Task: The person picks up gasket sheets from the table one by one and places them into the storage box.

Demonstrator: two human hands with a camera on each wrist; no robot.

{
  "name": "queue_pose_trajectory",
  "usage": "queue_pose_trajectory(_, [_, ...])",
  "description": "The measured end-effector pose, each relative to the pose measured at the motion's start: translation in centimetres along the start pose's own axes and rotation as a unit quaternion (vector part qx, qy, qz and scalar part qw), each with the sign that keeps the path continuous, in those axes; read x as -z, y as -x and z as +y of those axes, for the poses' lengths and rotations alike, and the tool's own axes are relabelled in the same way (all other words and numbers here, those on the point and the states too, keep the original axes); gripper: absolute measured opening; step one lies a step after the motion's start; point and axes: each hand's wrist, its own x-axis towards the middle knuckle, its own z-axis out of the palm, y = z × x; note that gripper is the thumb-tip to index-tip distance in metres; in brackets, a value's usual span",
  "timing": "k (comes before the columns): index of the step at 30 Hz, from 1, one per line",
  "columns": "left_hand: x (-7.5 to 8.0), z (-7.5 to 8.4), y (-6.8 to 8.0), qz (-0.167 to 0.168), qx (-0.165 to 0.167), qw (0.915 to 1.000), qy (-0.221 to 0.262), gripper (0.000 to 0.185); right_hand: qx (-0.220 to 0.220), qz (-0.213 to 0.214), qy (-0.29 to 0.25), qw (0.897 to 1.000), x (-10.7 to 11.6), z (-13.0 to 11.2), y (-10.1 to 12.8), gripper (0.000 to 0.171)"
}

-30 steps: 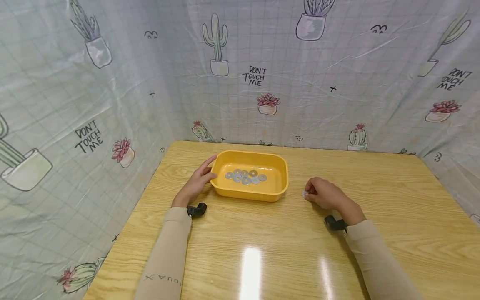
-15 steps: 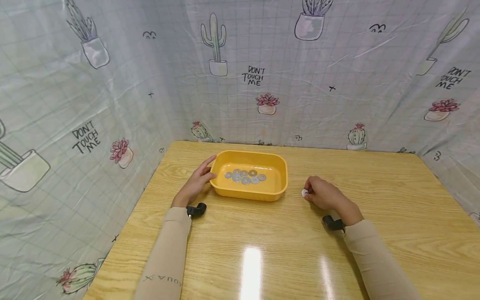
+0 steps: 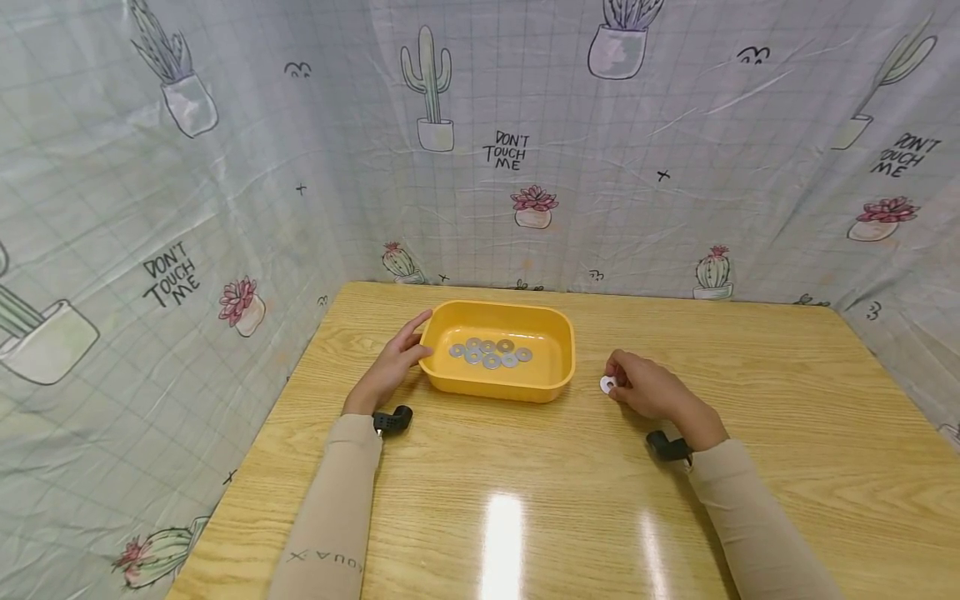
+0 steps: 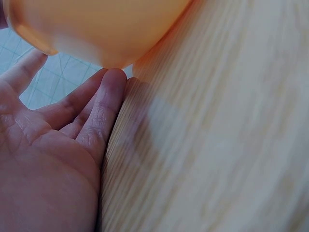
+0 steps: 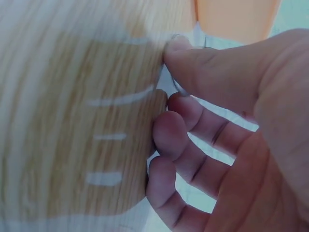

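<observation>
Glossy varnished wood-grain table at lower centre, smooth yellow plastic tray mid-frame holding shiny metal washers, thin creased printed sheet behind.

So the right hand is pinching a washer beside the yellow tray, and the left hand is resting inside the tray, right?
Not quite. The left hand rests against the outside of the yellow tray, as the head view shows. The right hand does pinch a washer beside it.

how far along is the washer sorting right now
Done: seven or so washers lie in the yellow tray. In hand: the right hand pinches one washer beside the tray; the left hand steadies its edge. Left: that washer into the tray.
</observation>
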Motion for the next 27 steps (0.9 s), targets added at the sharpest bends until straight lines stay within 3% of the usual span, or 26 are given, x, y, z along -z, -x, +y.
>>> queue_pose_trajectory(8, [-0.1,0.3,0.1,0.003,0.007,1.0000,0.004,0.066,0.009,0.005,-0.014,1.000,0.0,0.4,0.1,0.018])
queue_pose_trajectory(17, [-0.1,0.4,0.3,0.004,0.008,0.9999,0.007,0.068,0.004,0.006,-0.101,0.995,-0.1,1.1,-0.1,0.012])
queue_pose_trajectory(27, [-0.1,0.4,0.3,0.004,0.010,0.9999,0.007,0.066,-0.019,0.018,-0.151,0.988,-0.1,1.7,-0.2,0.008])
